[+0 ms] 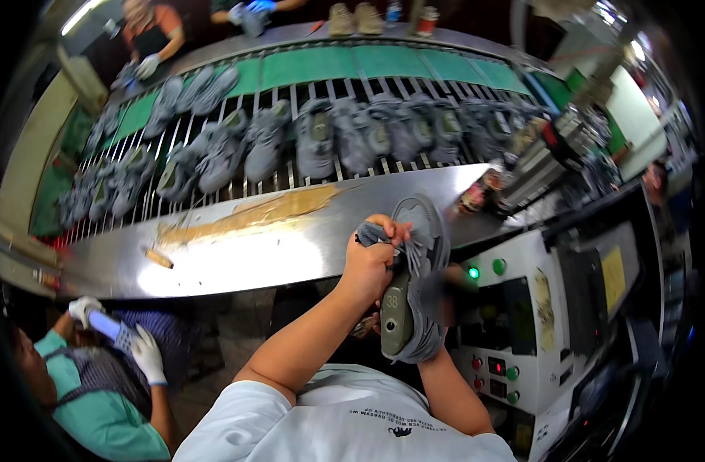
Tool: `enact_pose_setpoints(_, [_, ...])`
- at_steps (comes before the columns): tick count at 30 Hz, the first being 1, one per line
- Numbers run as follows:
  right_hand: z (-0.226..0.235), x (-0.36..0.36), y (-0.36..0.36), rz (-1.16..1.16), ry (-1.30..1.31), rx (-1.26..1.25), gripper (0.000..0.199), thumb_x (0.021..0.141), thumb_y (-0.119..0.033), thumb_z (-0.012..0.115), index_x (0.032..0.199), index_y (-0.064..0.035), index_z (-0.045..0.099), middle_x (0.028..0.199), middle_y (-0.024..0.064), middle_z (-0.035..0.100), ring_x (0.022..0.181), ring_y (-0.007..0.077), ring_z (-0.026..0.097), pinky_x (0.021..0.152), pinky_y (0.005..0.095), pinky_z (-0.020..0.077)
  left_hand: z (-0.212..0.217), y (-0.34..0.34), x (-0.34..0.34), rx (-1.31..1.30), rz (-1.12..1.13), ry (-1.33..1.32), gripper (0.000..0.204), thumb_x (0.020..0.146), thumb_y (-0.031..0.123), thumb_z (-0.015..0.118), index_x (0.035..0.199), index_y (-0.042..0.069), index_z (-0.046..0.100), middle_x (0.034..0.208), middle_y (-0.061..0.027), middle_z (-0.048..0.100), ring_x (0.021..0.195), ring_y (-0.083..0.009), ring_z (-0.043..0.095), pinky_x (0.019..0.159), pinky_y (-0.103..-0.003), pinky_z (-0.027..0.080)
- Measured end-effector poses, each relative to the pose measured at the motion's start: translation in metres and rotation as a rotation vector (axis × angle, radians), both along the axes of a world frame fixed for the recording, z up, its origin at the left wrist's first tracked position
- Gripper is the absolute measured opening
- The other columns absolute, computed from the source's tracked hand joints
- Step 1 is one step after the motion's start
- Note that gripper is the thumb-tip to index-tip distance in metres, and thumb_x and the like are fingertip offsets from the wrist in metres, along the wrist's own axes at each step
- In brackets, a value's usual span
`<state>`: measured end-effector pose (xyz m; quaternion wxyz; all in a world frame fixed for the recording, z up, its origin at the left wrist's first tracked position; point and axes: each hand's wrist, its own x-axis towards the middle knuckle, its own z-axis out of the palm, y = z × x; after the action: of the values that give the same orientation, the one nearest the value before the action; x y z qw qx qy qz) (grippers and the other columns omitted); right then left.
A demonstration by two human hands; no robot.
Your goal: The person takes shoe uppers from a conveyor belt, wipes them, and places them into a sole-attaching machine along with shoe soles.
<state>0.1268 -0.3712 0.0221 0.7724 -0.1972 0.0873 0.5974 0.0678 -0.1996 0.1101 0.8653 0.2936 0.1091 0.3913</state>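
Note:
In front of my chest a grey lace-up sneaker [426,254] is held up, toe pointing away from me. An olive-green shoe last [396,309] fills its opening at the heel. My left hand [370,258] is closed on the bunched grey tongue and laces, with fingers at the throat of the sneaker. Around the heel end, my right hand [447,306] supports the sneaker from beneath and its right side; most of that hand is hidden behind the sneaker, and the part that shows is blurred.
A steel ledge [268,258] with tan tape runs ahead, a small yellowish stick [158,258] on it. Beyond, a roller conveyor [283,181] carries several grey sneakers. A control machine [514,308] stands close on my right. A gloved co-worker [106,393] sits at left; others work across the conveyor.

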Motion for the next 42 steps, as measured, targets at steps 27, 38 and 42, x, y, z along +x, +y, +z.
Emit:
enact_pose_setpoints(27, [0.033, 0.059, -0.312, -1.151, -1.959, -1.487, 0.008, 0.066, -0.004, 0.061, 0.074, -0.0038, 0.059, 0.071, 0.0122, 0.061, 0.065, 0.0304, 0.06, 0.062, 0.0371, 0.0482, -0.207, 0.07, -0.047, 0.678, 0.265, 0.915, 0.011, 0.073, 0.0, 0.048, 0.066, 0.001, 0.056, 0.059, -0.0061, 0.055, 0.056, -0.0148, 0.053, 0.055, -0.029, 0.044])
enact_pose_setpoints(38, [0.166, 0.236, -0.551, -0.427, -0.639, -2.445, 0.097, 0.062, -0.043, 0.072, 0.143, -0.0133, 0.028, 0.138, 0.0216, 0.042, 0.126, 0.0355, 0.043, 0.104, 0.0425, 0.0354, -0.2, 0.052, -0.031, 1.008, 0.438, 1.129, 0.009, 0.071, 0.001, 0.05, 0.064, 0.001, 0.054, 0.056, -0.0091, 0.053, 0.054, -0.0196, 0.051, 0.055, -0.033, 0.042])
enact_pose_setpoints(42, [0.171, 0.238, -0.546, -0.562, -0.566, -2.429, 0.103, 0.059, -0.039, 0.073, 0.145, -0.0171, 0.022, 0.135, 0.021, 0.047, 0.124, 0.0356, 0.046, 0.102, 0.0434, 0.0377, -0.2, 0.048, -0.025, 1.088, 0.501, 1.135, 0.008, 0.071, 0.002, 0.051, 0.065, 0.001, 0.056, 0.059, -0.012, 0.056, 0.055, -0.023, 0.052, 0.056, -0.035, 0.043])
